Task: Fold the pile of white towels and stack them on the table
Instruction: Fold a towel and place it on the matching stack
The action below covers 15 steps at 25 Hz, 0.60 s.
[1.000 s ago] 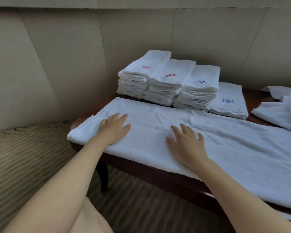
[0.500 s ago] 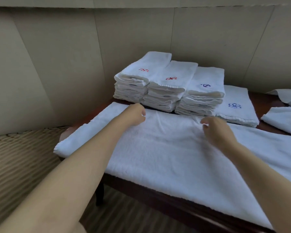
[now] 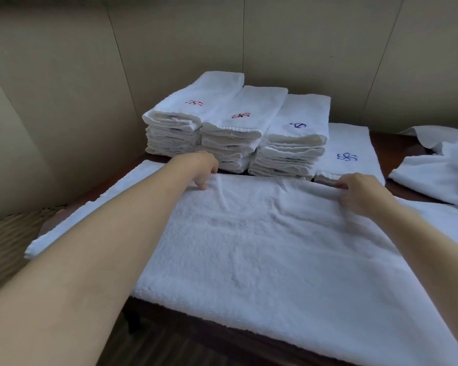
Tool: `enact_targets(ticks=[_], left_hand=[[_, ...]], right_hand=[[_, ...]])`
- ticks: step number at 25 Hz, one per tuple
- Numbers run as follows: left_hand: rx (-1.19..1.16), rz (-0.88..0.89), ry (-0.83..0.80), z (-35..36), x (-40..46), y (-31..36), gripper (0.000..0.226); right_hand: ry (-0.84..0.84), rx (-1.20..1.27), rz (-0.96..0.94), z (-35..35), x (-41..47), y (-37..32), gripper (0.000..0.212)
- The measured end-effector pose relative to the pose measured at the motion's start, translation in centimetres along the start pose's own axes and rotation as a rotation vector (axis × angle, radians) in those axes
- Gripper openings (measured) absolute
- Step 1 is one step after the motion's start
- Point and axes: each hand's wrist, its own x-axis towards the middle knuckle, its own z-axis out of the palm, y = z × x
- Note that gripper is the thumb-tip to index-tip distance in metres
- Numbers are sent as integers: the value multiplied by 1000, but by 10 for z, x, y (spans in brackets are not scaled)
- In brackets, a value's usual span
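I count three tall stacks of folded white towels [image 3: 230,128] side by side at the back of my surface [image 3: 397,143], and a fourth spot to their right with one low folded towel [image 3: 352,151]. Two top towels carry red marks, two carry blue. One large towel [image 3: 262,247] lies spread before me. One loose pile of unfolded towels [image 3: 442,167] sits at right. Two hands are mine.
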Motion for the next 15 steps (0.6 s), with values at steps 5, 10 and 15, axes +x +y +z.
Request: enact_targets(ticks=[5,10,15], left_hand=[[-16,-36,305,15,-24,3,18],[-8,-151,972,52,-77,-11,36],[15,-143,1093,91,-140,-12,34]], right_hand=[[484,-80,-38,2,-43,6,11],[728,226,-116,-9,-110,13,14],[751,138,-219,-1,-180,13,24]])
